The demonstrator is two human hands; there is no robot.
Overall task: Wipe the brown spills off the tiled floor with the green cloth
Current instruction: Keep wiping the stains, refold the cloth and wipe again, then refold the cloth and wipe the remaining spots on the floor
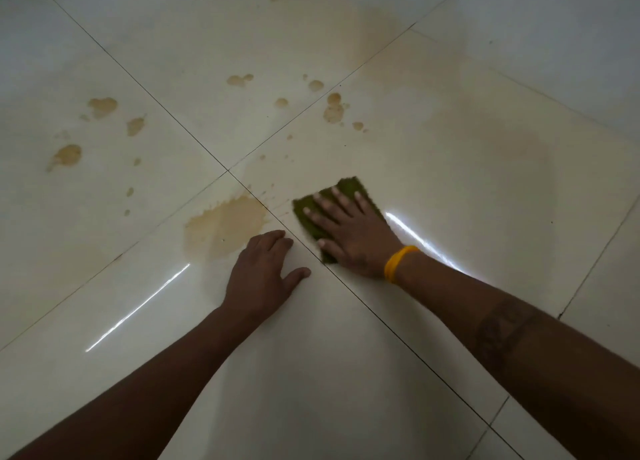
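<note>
Glossy cream floor tiles are reflecting light streaks, with brown spills pooling at the grout crossing and dotting tiles beyond. The right hand is pressing flat, fingers straight, on the cloth just right of that crossing; the left hand is resting flat, fingers relaxed, beside the puddle.

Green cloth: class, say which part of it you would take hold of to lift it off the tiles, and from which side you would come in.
Pinch the far corner of the green cloth, coming from above and beyond. It lies flat on the tiled floor, with the right hand pressing on its near part, so only that far edge is probably free to pinch.
</note>
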